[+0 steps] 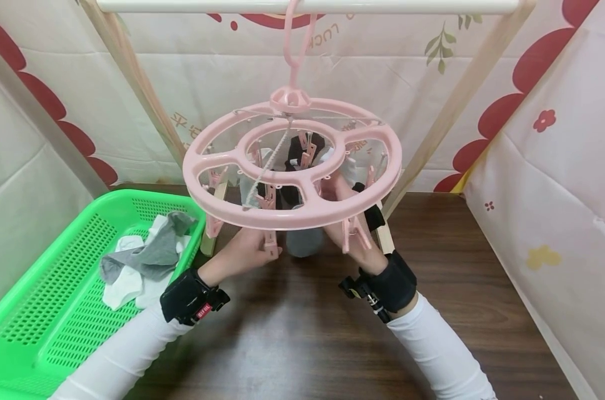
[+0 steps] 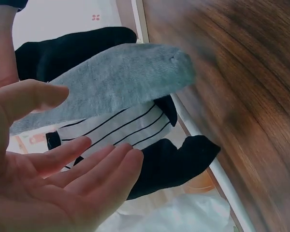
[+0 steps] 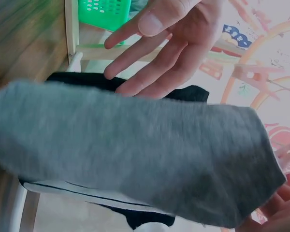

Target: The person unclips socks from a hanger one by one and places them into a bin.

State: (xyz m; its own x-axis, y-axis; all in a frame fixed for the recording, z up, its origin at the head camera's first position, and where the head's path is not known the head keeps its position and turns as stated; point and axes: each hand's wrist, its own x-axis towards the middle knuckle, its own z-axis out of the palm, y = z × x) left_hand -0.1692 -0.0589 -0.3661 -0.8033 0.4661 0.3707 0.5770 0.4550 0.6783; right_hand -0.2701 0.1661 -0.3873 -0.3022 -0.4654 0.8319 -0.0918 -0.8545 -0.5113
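Note:
A grey sock (image 3: 135, 150) hangs below the pink round clip hanger (image 1: 292, 222), its cuff at the fingers of my right hand (image 3: 282, 205), which pinch it near the hanger's clips. In the head view, the ring partly covers my right hand (image 1: 349, 233). Apart from the sock, my left hand (image 2: 82, 183) faces it with fingers loosely spread. The head view shows my left hand (image 1: 244, 253) beside a hanging pink clothespin (image 1: 270, 244). Behind the grey sock hang a striped sock (image 2: 121, 130) and black socks (image 2: 179, 164).
At the left, a green basket (image 1: 32, 278) holds grey and white socks (image 1: 149, 255). The hanger hooks over a white bar (image 1: 307, 5) on a wooden frame (image 1: 442, 122). A dark wooden table (image 1: 292, 344) lies below, with patterned cloth walls around it.

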